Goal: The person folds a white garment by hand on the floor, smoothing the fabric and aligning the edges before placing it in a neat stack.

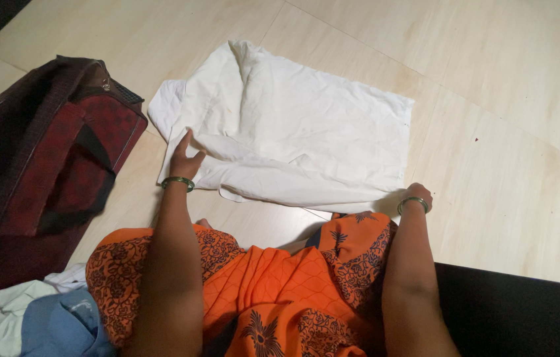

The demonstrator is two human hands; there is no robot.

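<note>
Floor view, left to right: one dark red bag (62, 172); my left hand (185, 158), fingers spread flat on one white garment (293, 125) lying on the tiled floor (504, 132); my right hand (417, 196), closed, pinching its lower corner.

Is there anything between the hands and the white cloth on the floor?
Nothing visible. The left hand rests directly on the white cloth, and the right hand grips its near corner.
</note>
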